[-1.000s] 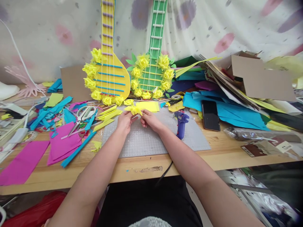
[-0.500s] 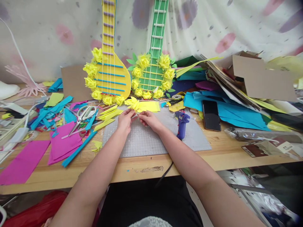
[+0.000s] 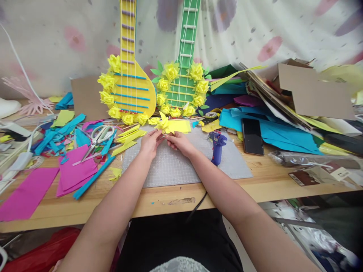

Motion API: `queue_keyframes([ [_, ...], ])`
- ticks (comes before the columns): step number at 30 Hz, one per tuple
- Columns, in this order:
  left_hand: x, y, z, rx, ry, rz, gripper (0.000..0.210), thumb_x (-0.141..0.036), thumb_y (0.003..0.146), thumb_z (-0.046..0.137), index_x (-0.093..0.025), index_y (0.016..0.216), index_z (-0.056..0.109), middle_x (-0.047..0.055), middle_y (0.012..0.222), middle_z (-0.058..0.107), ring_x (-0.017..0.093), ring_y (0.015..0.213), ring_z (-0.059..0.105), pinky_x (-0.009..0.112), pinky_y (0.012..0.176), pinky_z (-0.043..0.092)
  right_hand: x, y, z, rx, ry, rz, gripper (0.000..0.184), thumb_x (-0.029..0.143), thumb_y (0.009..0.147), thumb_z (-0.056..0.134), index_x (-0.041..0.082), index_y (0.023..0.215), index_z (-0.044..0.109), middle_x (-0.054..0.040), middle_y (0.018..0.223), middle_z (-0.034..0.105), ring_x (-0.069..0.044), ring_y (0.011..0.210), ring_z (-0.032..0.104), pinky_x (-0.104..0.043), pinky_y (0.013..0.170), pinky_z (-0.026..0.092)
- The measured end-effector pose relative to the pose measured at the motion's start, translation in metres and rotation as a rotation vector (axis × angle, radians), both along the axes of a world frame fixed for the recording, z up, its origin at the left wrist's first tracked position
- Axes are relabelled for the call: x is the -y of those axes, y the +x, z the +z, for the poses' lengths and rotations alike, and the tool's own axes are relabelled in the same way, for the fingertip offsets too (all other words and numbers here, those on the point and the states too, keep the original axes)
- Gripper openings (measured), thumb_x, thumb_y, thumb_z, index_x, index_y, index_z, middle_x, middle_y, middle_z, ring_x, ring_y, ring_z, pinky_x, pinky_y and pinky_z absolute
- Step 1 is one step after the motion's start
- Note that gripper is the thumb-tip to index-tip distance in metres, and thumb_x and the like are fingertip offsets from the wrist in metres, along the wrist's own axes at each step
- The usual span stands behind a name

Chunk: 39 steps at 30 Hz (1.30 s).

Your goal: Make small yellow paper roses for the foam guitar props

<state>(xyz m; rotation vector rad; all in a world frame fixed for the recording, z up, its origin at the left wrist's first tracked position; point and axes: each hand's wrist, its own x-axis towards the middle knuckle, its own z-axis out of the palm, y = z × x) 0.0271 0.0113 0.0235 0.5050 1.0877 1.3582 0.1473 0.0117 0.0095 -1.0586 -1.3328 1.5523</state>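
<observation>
Both my hands meet over the back of the grey cutting mat (image 3: 170, 170). A yellow paper flower (image 3: 163, 124) rises from between them, its petals spread and its base hidden by fingers. My left hand (image 3: 151, 143) is closed, pinching the flower's base from the left. From the right, my right hand (image 3: 178, 142) pinches at the same base, fingers pressed together. Flat yellow paper (image 3: 181, 126) lies just behind the hands. Cut yellow strips (image 3: 129, 138) lie left of them. A blue glue gun (image 3: 217, 149) stands on the mat to the right.
Behind stand a yellow guitar-shaped craft (image 3: 134, 88) and a green one (image 3: 184, 85), both trimmed with yellow flowers. Scissors (image 3: 100, 136), magenta sheets (image 3: 75, 170) and blue scraps lie left. A phone (image 3: 252, 136), blue paper (image 3: 289, 132) and cardboard (image 3: 314, 90) fill the right.
The flower has turned between my fingers and now stands more upright above them. Both hands stay in nearly the same place, still pinching. The view has shifted slightly.
</observation>
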Motion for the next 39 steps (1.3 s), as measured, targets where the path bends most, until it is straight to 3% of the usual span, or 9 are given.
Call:
queue_keyframes([
  [10, -0.0029, 0.0034, 0.0001, -0.019, 0.032, 0.032, 0.003, -0.008, 0.063, 0.061, -0.011, 0.063, 0.061, 0.002, 0.059, 0.063, 0.01, 0.06, 0.06, 0.025, 0.07, 0.049, 0.0008, -0.0021, 0.0005, 0.032, 0.012, 0.012, 0.022, 0.033, 0.068, 0.061, 0.017, 0.07, 0.046, 0.0081, 0.046, 0.049, -0.002, 0.036, 0.036, -0.016, 0.034, 0.026],
  [17, 0.0001, 0.0037, 0.0032, 0.029, 0.086, 0.071, 0.011, -0.003, 0.056, 0.068, -0.01, 0.06, 0.06, 0.001, 0.059, 0.06, 0.009, 0.057, 0.059, 0.03, 0.075, 0.049, 0.0014, 0.0003, 0.0014, -0.022, 0.008, -0.003, 0.03, 0.043, 0.067, 0.061, 0.018, 0.07, 0.044, 0.0076, 0.05, 0.049, -0.002, 0.038, 0.037, -0.016, 0.035, 0.025],
  [27, -0.0017, 0.0024, 0.0006, 0.041, 0.068, 0.137, 0.014, -0.006, 0.055, 0.071, -0.011, 0.059, 0.059, -0.002, 0.059, 0.058, 0.007, 0.058, 0.056, 0.027, 0.076, 0.048, 0.0034, 0.0018, 0.0046, -0.084, -0.025, -0.013, 0.028, 0.037, 0.063, 0.064, 0.018, 0.068, 0.045, 0.0078, 0.05, 0.048, -0.002, 0.038, 0.036, -0.016, 0.035, 0.023],
  [39, -0.0025, 0.0039, 0.0019, 0.068, 0.036, 0.042, 0.011, -0.001, 0.065, 0.055, -0.011, 0.065, 0.06, 0.003, 0.062, 0.064, 0.01, 0.063, 0.061, 0.026, 0.077, 0.048, 0.0023, -0.0027, 0.0026, -0.016, -0.009, -0.077, 0.02, 0.029, 0.063, 0.061, 0.018, 0.069, 0.045, 0.0085, 0.047, 0.048, -0.003, 0.037, 0.037, -0.016, 0.035, 0.026],
])
